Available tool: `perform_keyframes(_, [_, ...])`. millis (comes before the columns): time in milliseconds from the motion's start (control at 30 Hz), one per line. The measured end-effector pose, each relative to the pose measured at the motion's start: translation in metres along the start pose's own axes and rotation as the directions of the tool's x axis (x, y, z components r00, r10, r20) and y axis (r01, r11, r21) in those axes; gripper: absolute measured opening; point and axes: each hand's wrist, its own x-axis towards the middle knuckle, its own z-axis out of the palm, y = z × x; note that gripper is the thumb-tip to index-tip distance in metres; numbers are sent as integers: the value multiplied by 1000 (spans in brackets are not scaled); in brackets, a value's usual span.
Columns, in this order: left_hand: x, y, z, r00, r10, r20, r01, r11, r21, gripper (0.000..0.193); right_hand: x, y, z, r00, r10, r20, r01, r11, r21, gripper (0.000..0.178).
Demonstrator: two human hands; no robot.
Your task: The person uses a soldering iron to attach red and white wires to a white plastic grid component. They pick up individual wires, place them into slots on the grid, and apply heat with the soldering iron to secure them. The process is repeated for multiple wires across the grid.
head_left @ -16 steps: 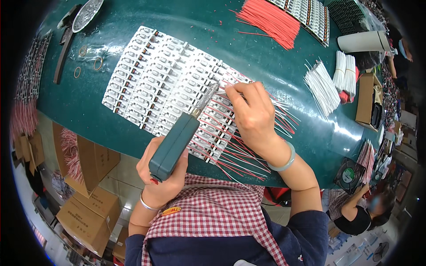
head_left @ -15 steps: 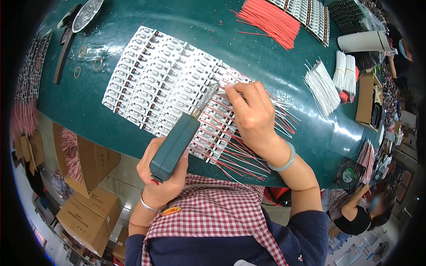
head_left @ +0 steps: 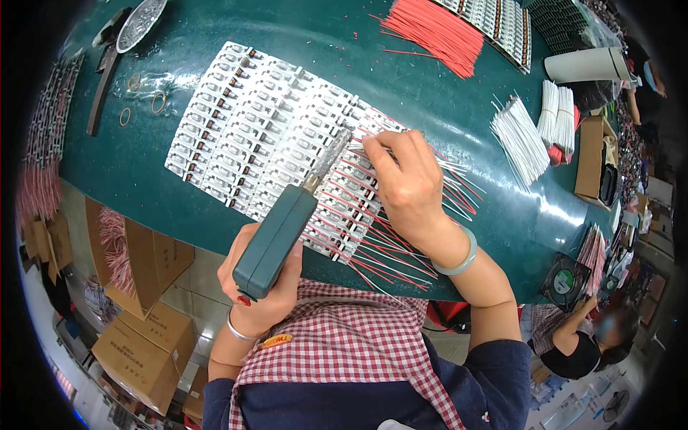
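My left hand (head_left: 261,279) is wrapped round the green handle of a gun-shaped soldering iron (head_left: 274,244). Its metal tip points up and to the right over a panel of white circuit boards (head_left: 276,118), near my right fingertips. My right hand (head_left: 408,179) pinches a thin wire at the board's right part; its colour is mostly hidden by the fingers. Red and white wires (head_left: 387,247) stick out in a row from the panel's right column, below and under my right hand. The other columns carry small components and no wires.
Loose red wires (head_left: 433,36) lie at the far side beside another board panel (head_left: 494,29). White wires (head_left: 519,142) lie at the right, near tied bundles (head_left: 557,122) and a white cylinder (head_left: 586,66). A metal dish (head_left: 141,25) and rubber bands (head_left: 158,102) sit at the left.
The soldering iron and my left hand have shifted slightly down and left, the tip drawing back a little from my right fingertips. My right hand has hardly moved.
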Motion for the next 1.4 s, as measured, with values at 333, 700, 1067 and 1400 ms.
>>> perform_keyframes(333, [-4, -3, -4, 1000, 5, -17, -5, 1000, -24, 23, -2, 0, 2, 999, 3, -45, -2, 1000, 25, 30])
perform_keyframes(700, [-10, -5, -8, 1000, -6, 2, 6, 1000, -7, 22, -6, -9, -1, 999, 2, -41, -1, 999, 38, 32])
perform_keyframes(1067, [-9, -3, -7, 999, -22, 27, 23, 999, -42, 20, -11, -7, 1, 998, -8, -55, 11, 998, 65, 33])
perform_keyframes(1400, [-6, 2, -2, 1000, 29, -6, -29, 999, 17, 17, -11, -8, 1, 999, -15, -45, 17, 999, 39, 32])
